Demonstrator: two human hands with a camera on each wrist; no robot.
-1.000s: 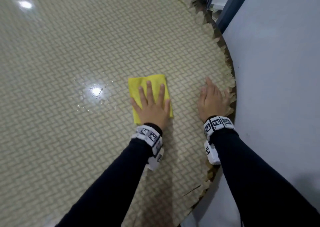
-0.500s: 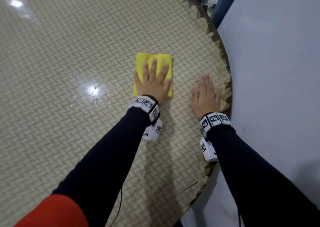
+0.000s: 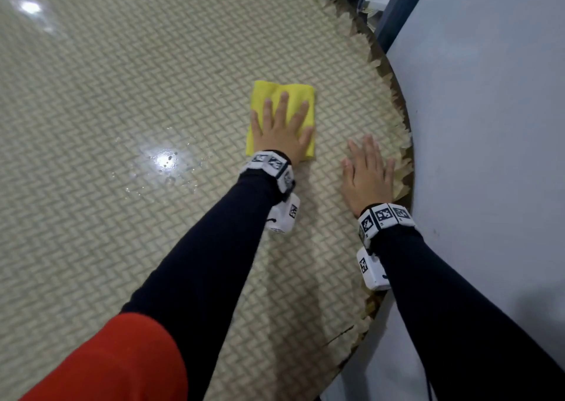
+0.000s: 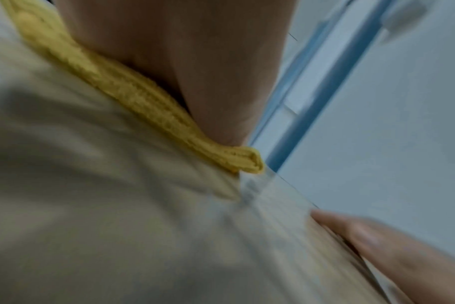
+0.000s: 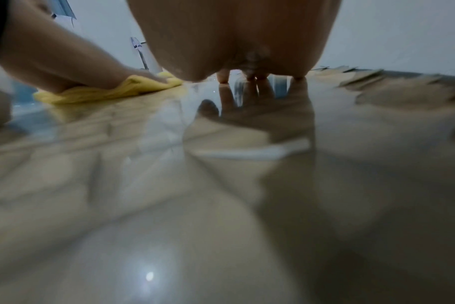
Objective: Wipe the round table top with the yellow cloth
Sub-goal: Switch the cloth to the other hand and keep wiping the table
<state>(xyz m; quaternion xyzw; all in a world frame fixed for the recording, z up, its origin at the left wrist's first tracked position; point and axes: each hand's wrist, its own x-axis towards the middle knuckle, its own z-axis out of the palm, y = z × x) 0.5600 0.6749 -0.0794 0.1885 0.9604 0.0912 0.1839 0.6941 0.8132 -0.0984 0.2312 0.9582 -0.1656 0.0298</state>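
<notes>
A folded yellow cloth lies flat on the round table top, whose glossy surface shows a woven beige pattern. My left hand presses down on the cloth with fingers straight and spread. The left wrist view shows the cloth's folded edge squeezed under my palm. My right hand rests flat on the bare table near its right rim, fingers straight, holding nothing. In the right wrist view the cloth lies to the left under my left hand.
A few water droplets glint on the table left of the cloth. The table's frayed right rim curves past my right hand. Beyond it is grey floor, with a blue frame at the top.
My left hand has slid the cloth away from me across the table, then nearly stopped. My right hand has stayed flat near the rim.
</notes>
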